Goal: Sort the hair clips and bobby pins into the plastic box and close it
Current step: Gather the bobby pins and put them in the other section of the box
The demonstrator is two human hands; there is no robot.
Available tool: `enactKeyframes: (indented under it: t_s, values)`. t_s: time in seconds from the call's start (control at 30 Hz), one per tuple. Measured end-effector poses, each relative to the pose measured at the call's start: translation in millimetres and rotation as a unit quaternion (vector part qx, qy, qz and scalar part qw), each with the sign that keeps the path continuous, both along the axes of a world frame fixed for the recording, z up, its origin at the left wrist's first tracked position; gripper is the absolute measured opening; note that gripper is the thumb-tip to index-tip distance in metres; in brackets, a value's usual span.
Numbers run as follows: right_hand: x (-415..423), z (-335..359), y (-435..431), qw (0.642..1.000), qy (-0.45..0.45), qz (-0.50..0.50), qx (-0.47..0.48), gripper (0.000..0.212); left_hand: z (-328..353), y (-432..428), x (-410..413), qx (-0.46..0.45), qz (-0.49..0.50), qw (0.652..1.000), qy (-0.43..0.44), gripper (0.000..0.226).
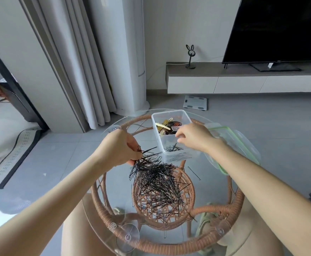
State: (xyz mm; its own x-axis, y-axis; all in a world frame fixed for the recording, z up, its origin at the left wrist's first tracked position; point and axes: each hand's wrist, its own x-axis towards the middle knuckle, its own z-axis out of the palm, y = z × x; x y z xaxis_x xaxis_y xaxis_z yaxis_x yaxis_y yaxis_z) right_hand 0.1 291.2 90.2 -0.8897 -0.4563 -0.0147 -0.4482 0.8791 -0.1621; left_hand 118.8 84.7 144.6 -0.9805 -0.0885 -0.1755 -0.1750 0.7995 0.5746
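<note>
Pins (pixel 158 189) nearest me: big black pile loose on the glass table (pixel 103 218), one stray (pixel 194 173) off to the right, another at the near rim. Bulk of the sorting is left, I reckon. Left hand (pixel 120 146) is pinched closed on a bunch at the pile's far edge. Right hand (pixel 193 136) hovers over the box (pixel 169 115), fingers loosely curled; can't tell if it holds anything. Box sits open at the table's far side: small batch of pins in the near end, gold and brown clips (pixel 166 126) in the far end. No clips seen on the table, so that part looks done. Lid (pixel 234 143) lies off, just right of the box, green-rimmed. Closing not started.
</note>
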Motion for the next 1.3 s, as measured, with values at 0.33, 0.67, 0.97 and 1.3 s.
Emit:
enactKeyframes:
  t_s: [0.33,0.67,0.97,1.3]
  values:
    - [45.6,4.3,72.3,0.992,0.065,-0.069,-0.083,0.018,29.7,53.0,-55.7,-0.03,-0.06,0.995,0.075,0.005]
    - [70.1,-9.5,83.3,0.995,0.053,-0.032,-0.08,0.017,-38.8,107.3,-118.9,-0.235,-0.203,0.947,0.087,0.02]
    - [85.9,-27.0,83.2,0.996,-0.012,-0.044,-0.074,0.026,-51.3,88.6,-117.8,-0.183,-0.321,0.928,-0.039,0.054]
    - [121.6,-91.4,26.3,0.987,-0.135,-0.018,-0.089,0.084,-63.9,23.0,-39.7,0.016,0.004,0.977,0.212,0.022]
